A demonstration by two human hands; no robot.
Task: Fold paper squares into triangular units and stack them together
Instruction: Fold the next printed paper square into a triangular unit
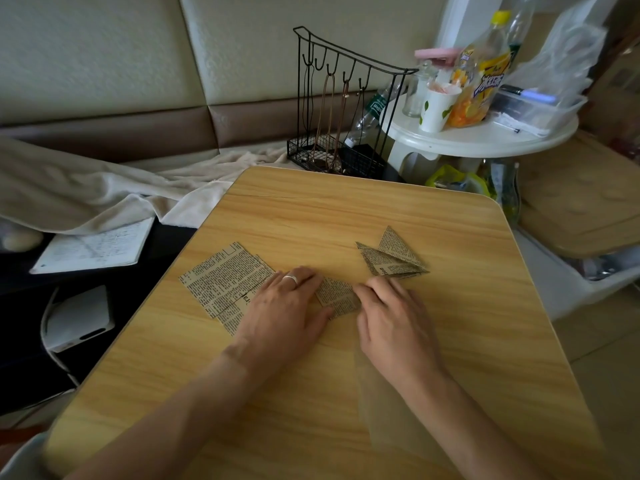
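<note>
Left hand (282, 306) flat on paper piece (337, 294) | right hand (391, 313) fingers (369, 289) pinching edge

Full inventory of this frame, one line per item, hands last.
flat paper squares: a few, newsprint tan, table left
paper being folded: one, newsprint, between the hands
folded triangles: small stack, newsprint, table right
table: one, light wood
wire rack: one, black, behind table
round side table: one, white, back right
juice bottle: one, orange-yellow
paper cup: one, white
notebook: one, white, left
left hand: pressing the paper
right hand: pinching its edge
</note>
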